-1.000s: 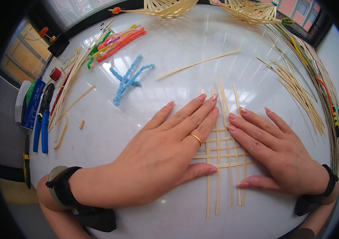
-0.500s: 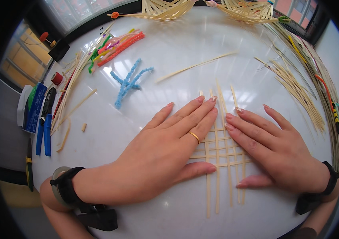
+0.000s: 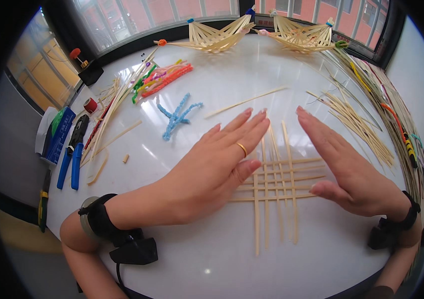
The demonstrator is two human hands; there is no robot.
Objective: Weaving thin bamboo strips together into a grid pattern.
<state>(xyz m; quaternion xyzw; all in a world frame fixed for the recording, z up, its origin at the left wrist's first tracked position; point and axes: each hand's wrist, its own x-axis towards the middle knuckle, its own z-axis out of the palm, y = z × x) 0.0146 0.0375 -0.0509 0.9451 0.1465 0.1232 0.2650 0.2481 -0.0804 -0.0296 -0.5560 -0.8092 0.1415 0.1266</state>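
Observation:
A loose lattice of thin pale bamboo strips (image 3: 291, 188), crossing over and under each other, lies on the white table in front of me. My left hand (image 3: 204, 169) hovers at its left side, fingers stretched out and held side by side, a gold ring on one; it covers part of the strips' left ends. At the right edge of the lattice, my right hand (image 3: 359, 177) is tilted on edge, fingers straight and thumb apart. Neither hand holds anything. Whether the right thumb touches a strip end, I cannot tell.
Beyond the lattice lie a single strip (image 3: 247, 101) and blue fuzzy stems (image 3: 176, 118). Coloured stems (image 3: 164, 82), blue-handled pliers (image 3: 76, 149) and a red spool (image 3: 90, 105) are leftward. Strip bundles (image 3: 361, 124) lie right. Two woven pieces (image 3: 217, 42) stand at the back.
Both hands have lifted off the strips and drawn apart, the right one turning onto its edge. More of the lattice shows between them. The whole view has shifted a little.

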